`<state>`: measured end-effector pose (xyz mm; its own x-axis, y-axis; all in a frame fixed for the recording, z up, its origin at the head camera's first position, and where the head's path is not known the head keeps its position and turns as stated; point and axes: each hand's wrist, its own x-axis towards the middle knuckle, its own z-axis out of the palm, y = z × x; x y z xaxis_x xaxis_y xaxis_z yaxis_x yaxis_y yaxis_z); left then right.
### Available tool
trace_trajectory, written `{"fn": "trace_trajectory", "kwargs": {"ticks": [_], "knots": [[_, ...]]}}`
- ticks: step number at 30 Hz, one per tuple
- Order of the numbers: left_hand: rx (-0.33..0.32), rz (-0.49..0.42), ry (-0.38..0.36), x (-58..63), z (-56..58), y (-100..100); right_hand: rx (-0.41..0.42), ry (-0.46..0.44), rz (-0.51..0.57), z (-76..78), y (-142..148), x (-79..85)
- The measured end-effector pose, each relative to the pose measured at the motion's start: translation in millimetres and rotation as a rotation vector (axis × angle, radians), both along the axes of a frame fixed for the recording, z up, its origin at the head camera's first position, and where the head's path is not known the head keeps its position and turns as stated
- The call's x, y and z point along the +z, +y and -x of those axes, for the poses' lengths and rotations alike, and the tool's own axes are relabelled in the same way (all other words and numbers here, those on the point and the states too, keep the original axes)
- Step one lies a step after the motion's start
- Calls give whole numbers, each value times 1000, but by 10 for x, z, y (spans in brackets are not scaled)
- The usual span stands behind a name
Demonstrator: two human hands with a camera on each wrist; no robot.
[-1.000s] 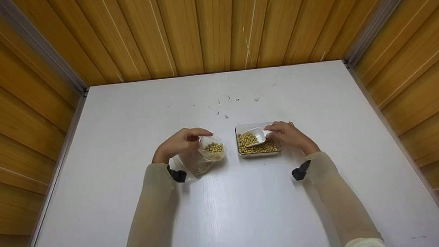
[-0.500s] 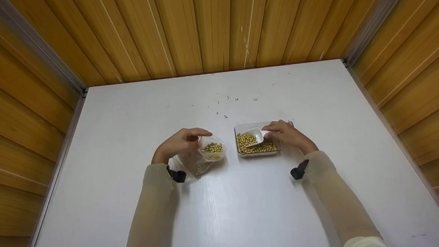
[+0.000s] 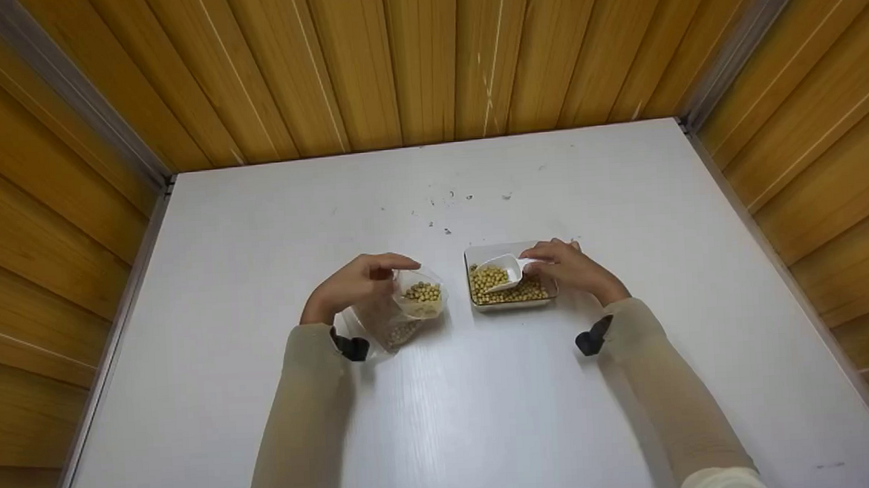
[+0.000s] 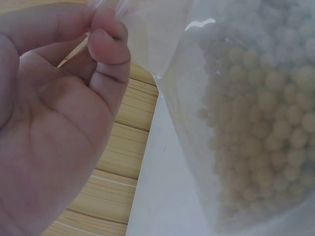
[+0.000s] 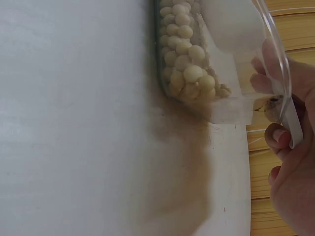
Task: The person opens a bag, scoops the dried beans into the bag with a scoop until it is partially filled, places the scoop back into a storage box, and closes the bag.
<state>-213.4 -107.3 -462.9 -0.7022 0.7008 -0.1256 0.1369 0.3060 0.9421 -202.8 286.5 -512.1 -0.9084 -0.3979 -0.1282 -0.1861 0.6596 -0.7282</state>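
My left hand (image 3: 357,284) pinches the rim of a clear plastic bag (image 4: 179,98) that stands with its mouth open, soybeans (image 3: 422,292) inside. To its right, a clear rectangular container (image 3: 514,306) holds more soybeans (image 5: 184,54). With my right hand (image 3: 573,270) I grip the handle of a white scoop (image 3: 514,268), its bowl down among the beans and partly filled. In the right wrist view the fingers curl round the scoop handle (image 5: 294,123) beyond the container's clear wall.
Both bag and container stand on a white table (image 3: 444,422) with small dark marks (image 3: 447,231) behind them. Yellow wood-panel walls (image 3: 425,58) enclose the table at the back and sides.
The scoop has tilted slightly in the container, and its bowl shows more beans than before. The left hand and the bag have hardly moved.
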Motion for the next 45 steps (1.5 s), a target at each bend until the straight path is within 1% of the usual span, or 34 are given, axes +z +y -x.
{"fn": "trace_trajectory", "kwargs": {"ticks": [4, 8, 13, 20, 23, 24, 26, 31, 37, 43, 45], "knots": [[5, -1, 6, -149, 77, -19, -7, -11, 4, 11, 15, -7], [9, -2, 13, -156, 80, -27, -9, -15, 22, 9, 31, -8], [3, -9, 25, -157, 91, -36, 15, 0, 39, 11, 53, -1], [-4, -15, 34, -163, 101, -37, -22, -37, 94, 8, 74, -2], [-2, -17, 25, -165, 100, -34, -23, -26, 91, -3, 62, -2], [-1, -19, 20, -165, 97, -34, -20, -18, 86, -13, 52, 10], [0, -15, 16, -167, 92, -33, -18, -22, 88, -59, 19, 87], [6, -6, 13, -172, 76, -35, -12, -59, 112, -156, -47, 286], [-6, -20, 31, -187, 86, -47, -24, -80, 151, -159, -28, 291], [-1, -35, 13, -184, 90, -53, -20, -96, 184, -141, 4, 263], [-1, -27, 20, -178, 89, -51, -10, -97, 198, -137, 11, 261]]}}
